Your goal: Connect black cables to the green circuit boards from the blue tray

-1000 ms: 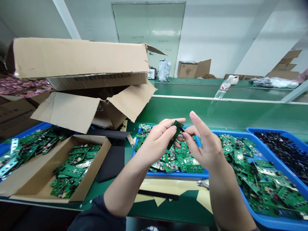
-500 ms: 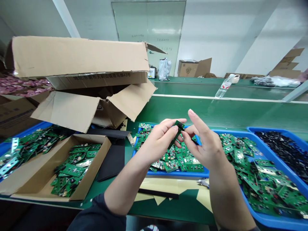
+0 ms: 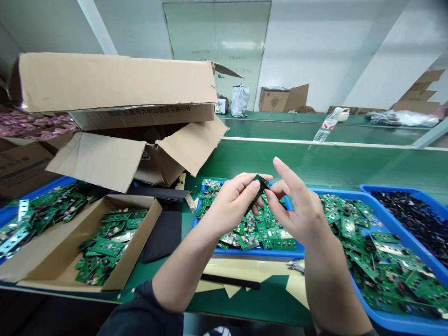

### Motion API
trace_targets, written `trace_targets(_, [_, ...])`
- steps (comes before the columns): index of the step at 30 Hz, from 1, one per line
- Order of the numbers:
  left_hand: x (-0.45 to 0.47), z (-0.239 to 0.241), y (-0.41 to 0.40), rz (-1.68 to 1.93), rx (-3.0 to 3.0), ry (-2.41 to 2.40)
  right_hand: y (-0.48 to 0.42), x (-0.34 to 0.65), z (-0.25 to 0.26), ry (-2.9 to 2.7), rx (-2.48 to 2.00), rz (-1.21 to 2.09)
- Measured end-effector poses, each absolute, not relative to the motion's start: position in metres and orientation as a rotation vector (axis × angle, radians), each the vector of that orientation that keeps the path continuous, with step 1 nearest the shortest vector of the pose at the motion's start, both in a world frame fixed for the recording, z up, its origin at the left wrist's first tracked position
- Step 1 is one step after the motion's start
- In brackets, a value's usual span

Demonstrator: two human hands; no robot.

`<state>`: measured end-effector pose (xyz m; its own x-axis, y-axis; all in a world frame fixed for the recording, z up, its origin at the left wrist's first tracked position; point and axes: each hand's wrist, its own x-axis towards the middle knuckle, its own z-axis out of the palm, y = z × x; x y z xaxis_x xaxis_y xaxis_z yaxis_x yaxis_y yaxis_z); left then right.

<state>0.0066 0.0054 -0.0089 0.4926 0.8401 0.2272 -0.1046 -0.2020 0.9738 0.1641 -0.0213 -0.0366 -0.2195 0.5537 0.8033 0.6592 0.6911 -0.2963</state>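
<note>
A green circuit board point(image 3: 252, 203) is gripped at a slant between the thumb and fingers of my left hand point(image 3: 233, 198). A small black part point(image 3: 264, 184) lies against the board's upper face. Thumb and fingers of my right hand point(image 3: 296, 210) pinch at that part's edge, while the index finger points up; the fingers partly hide the part. Both hands are above a blue tray point(image 3: 259, 253) heaped with green circuit boards point(image 3: 248, 238).
To the right stand a blue tray point(image 3: 388, 322) of boards and another tray with small black parts point(image 3: 413, 221). Cutters point(image 3: 296, 266) and a black strip point(image 3: 231, 281) lie in front. An open carton point(image 3: 140, 245) holds boards at left. Large cardboard boxes point(image 3: 115, 81) stand behind; a bottle point(image 3: 327, 127) sits farther back.
Almost nothing differs. My right fingers have shifted very slightly at the board, and the left hand keeps its hold.
</note>
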Motion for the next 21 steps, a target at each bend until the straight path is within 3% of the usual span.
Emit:
trace_targets(6, [0.004,-0.006,0.006,0.939,1.556,0.687,-0.022,0.171,-0.035,-1.866,-1.007,-0.094])
trace_targets(14, [0.005,-0.007,0.007,0.880,1.671,0.732,-0.018,0.178,-0.030,-1.876,-0.985,-0.441])
trace_targets(21, [0.001,-0.004,0.007,0.751,1.861,0.782,-0.012,0.182,-0.032,-1.890,-0.866,-0.485])
